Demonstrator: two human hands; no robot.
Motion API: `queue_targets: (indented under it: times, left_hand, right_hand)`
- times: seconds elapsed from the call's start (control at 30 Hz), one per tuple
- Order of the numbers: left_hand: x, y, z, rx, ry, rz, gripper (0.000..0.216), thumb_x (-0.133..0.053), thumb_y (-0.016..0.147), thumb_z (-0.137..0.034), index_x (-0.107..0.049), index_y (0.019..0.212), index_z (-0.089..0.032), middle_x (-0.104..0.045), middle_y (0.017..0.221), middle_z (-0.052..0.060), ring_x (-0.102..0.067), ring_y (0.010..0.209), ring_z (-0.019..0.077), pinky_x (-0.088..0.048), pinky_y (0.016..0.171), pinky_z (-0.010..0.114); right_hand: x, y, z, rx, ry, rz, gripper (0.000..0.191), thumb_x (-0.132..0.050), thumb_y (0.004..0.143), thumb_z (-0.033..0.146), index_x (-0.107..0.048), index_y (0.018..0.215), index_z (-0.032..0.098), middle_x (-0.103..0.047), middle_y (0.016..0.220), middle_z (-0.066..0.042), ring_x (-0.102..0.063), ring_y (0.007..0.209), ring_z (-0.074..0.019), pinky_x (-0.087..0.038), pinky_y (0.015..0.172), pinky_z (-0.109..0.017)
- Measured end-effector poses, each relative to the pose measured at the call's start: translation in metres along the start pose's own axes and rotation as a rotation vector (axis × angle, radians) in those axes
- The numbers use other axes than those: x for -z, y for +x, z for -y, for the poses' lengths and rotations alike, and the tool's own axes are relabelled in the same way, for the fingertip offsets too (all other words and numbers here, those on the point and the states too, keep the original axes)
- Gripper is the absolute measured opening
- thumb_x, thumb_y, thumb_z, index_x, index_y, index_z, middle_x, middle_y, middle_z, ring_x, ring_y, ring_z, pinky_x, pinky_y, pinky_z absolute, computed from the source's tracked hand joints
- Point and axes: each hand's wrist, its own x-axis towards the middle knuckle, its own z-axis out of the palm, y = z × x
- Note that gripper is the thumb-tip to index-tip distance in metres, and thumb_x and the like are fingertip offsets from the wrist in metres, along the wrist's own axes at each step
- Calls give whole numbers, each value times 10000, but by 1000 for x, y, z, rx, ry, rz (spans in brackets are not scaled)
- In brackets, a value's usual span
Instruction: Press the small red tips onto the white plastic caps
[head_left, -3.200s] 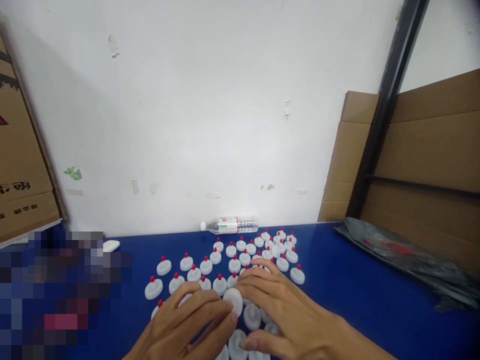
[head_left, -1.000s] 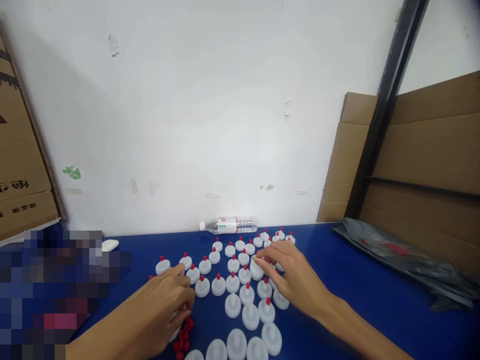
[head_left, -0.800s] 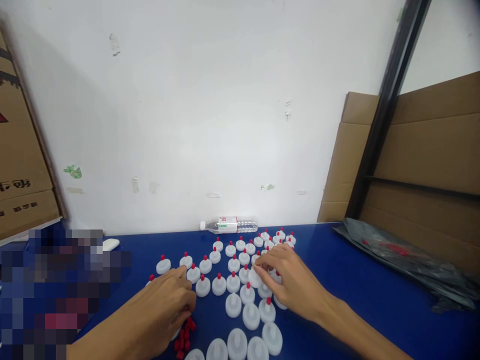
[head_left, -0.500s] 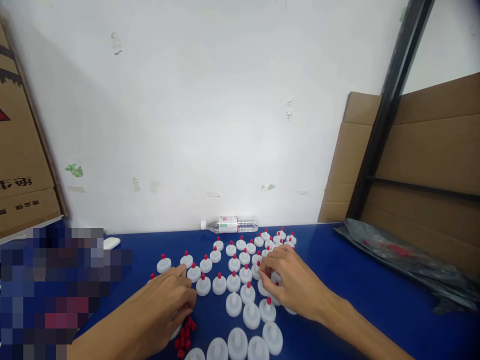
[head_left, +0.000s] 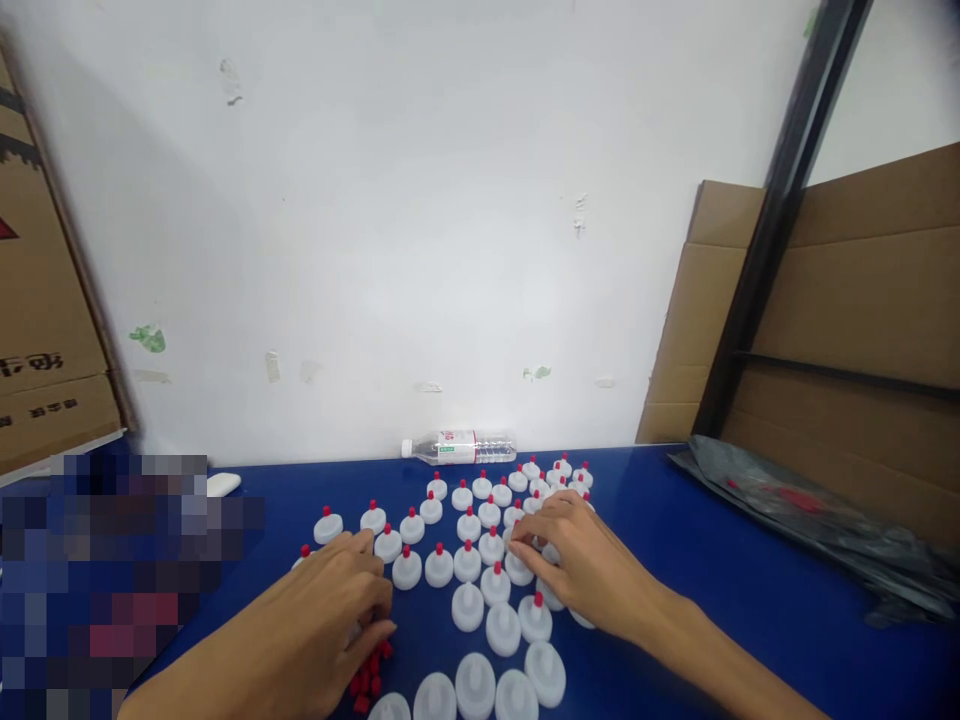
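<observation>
White round caps with upright spouts cover the middle of the blue table, many topped with small red tips, such as this white cap (head_left: 439, 567). My right hand (head_left: 574, 550) reaches in over the right-hand group, its thumb and forefinger pinched at the top of one white cap (head_left: 517, 570); the fingers hide whatever is between them. Beside a little heap of loose red tips (head_left: 366, 680), my left hand (head_left: 337, 610) is curled with its thumb low near the heap. What its fingers hold, if anything, is hidden. Nearest me stand white caps with bare spouts (head_left: 475, 685).
A clear plastic bottle (head_left: 457, 447) lies on its side against the wall. Grey plastic bags (head_left: 795, 520) rest on the right, below cardboard sheets (head_left: 862, 290) and a dark metal post. A cardboard box (head_left: 52, 300) stands left; a blurred-out patch is below it.
My right hand has shifted slightly left, and its thumb and forefinger have come together over a white cap. My left thumb has moved a little outward above the red tips.
</observation>
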Motion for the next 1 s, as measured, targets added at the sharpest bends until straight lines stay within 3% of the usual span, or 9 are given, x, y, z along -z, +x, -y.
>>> queue_targets:
  times: [0.27,0.4,0.5,0.6,0.7,0.8,1.0]
  left_hand:
    - [-13,5,1,-18,-47,-26,201,-564,924,-117,-650,768,-208,-660,837,38,-573,887,234,-383,748,327]
    - [-10,9,-2,-100,-12,-36,253,-530,936,-57,-654,771,-203,-666,789,22,-565,842,217,-390,761,332]
    - [-4,13,-7,-202,43,-83,310,-472,962,-5,-686,885,-215,-680,875,26,-561,878,211,-413,753,318]
    - [-2,16,-11,-263,70,-203,429,-437,942,65,-676,1110,-250,-687,1021,28,-566,944,202,-459,807,307]
    - [-5,16,-14,-297,94,-295,478,-410,931,93,-641,1170,-251,-672,1061,38,-567,961,205,-482,872,339]
    - [-10,16,-16,-338,118,-319,413,-403,950,73,-631,1116,-227,-658,1045,50,-557,910,211,-476,778,338]
    - [-15,16,-16,-357,66,-399,248,-442,1043,-63,-583,1172,-220,-673,1006,46,-563,901,216,-467,784,345]
  right_hand:
    - [0,-1,1,-52,0,43,183,-590,1010,292,-737,908,251,-692,756,-12,-645,841,-235,-485,812,-360]
    - [6,0,2,-7,44,-13,148,-575,1013,296,-708,997,233,-714,875,-21,-654,858,-219,-478,869,-389]
    - [14,0,8,56,82,-69,152,-541,1027,283,-680,1012,222,-718,961,-33,-645,909,-210,-470,915,-401]
    - [22,-2,18,182,124,2,183,-494,1042,245,-674,1016,224,-724,1023,-35,-631,951,-203,-455,958,-403]
    - [24,-5,30,270,153,132,174,-521,1029,254,-688,1080,252,-728,1137,-15,-616,1081,-211,-362,1103,-440]
    - [20,-8,37,277,161,218,243,-560,1019,350,-672,1228,298,-691,1304,-9,-562,1254,-247,-222,1209,-489]
    - [7,-13,36,265,178,236,384,-554,1011,455,-632,1354,300,-704,1322,-35,-522,1340,-284,-131,1249,-520]
